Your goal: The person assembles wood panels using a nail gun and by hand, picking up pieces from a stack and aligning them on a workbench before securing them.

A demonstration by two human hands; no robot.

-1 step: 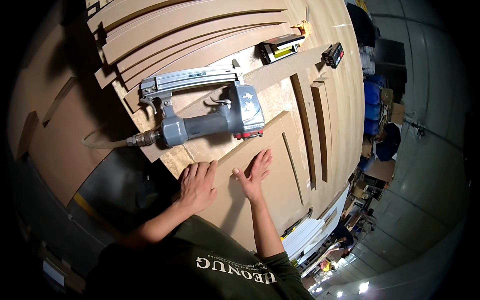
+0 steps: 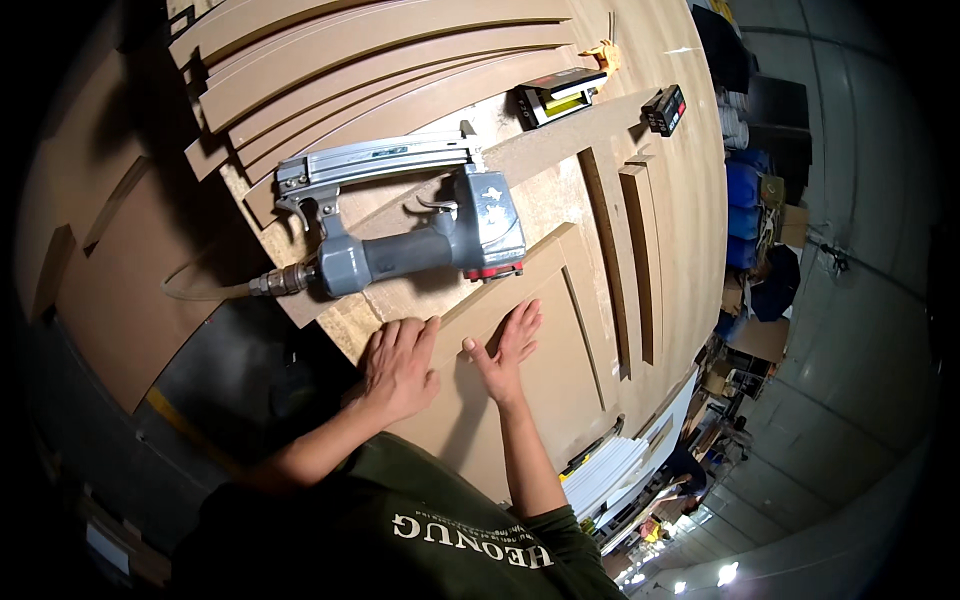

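A tan framed panel (image 2: 560, 350) with a recessed middle and raised border strips lies on the workbench in front of me. My left hand (image 2: 400, 372) is at its near left edge, with bent fingers over the edge and the thumb on the panel side. Flat on the recessed face rests my right hand (image 2: 508, 355), fingers stretched and thumb apart. Just beyond both hands, a grey and silver pneumatic nail gun (image 2: 405, 252) lies on its side, its hose fitting toward the left. Neither hand touches it.
Stacked tan board strips (image 2: 380, 60) cover the far left of the bench. A black and yellow tool (image 2: 560, 97) and a black battery-like block (image 2: 665, 110) sit farther back. Narrow strips (image 2: 643, 265) stand right of the panel. An air hose (image 2: 205, 292) hangs off the left edge.
Almost nothing differs. My left hand sits very slightly higher and farther right; the whole view has shifted a little. The right hand stays flat on the panel.
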